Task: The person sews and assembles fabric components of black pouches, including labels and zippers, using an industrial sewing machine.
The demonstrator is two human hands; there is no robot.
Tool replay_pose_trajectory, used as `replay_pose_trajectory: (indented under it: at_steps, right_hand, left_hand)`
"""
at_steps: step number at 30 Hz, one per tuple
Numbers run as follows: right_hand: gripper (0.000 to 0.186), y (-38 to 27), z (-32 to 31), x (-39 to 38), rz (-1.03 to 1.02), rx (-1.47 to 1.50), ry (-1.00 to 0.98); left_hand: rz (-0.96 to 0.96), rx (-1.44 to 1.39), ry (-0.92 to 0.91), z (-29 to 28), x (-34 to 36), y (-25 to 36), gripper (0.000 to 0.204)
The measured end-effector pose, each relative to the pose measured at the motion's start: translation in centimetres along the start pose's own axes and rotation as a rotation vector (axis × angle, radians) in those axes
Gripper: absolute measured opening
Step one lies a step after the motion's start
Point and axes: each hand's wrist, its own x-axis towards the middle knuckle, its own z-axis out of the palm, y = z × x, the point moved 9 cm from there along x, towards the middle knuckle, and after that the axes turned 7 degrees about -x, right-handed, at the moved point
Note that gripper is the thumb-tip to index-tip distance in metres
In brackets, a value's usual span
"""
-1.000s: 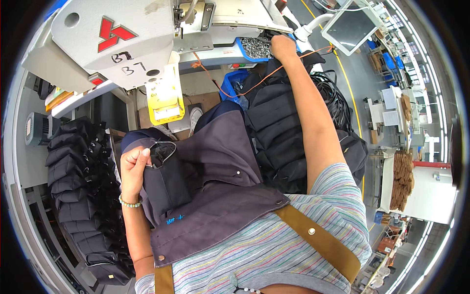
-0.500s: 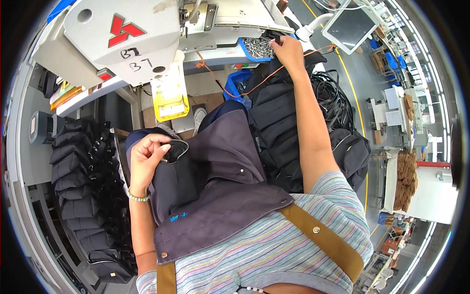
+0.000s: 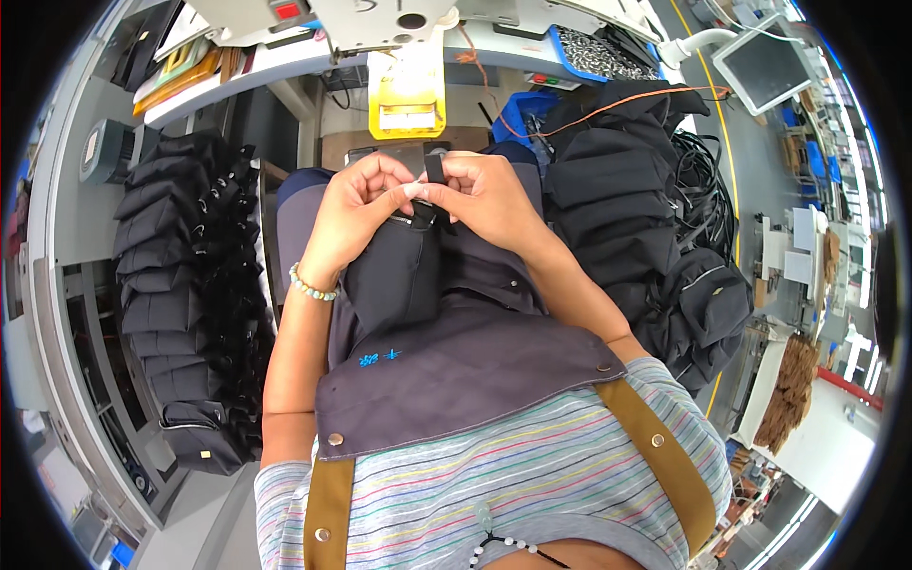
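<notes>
A: Change since half a second ago: right hand has come back from the blue tray far ahead and now meets the left hand above the lap. Head has tipped down too; the machine sits higher in view.

B: Grip state?

A: Both closed in pinches. Right fingertips hold a small black strap loop, standing up just above them. Left thumb and forefinger nip the top edge of the dark pouch, which hangs below both hands onto the grey apron.

B: Risk?

A: Likely a slip. The loop is tiny and barely clamped; if either pinch eases it could drop into the apron folds, or sit crooked on the pouch edge.

B: Surroundings?

A: Left of the hands, stacked dark pouches. Right, a heap of black bags. Ahead, a yellow tag under the sewing machine.
</notes>
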Motion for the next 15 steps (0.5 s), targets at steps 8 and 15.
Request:
replay_pose_trajectory:
  at_steps: [8, 15]
  right_hand:
    - [0.039, 0.2, -0.6, -0.2, 0.162, 0.524, -0.040]
    - [0.031, 2.1, -4.1, 0.0, 0.203, 0.934, 0.137]
  left_hand:
    - [0.006, 0.027, 0.101, -1.9, -1.2, -0.2, 0.009]
    - [0.070, -0.023, 0.127, -2.4, -1.1, 0.2, 0.014]
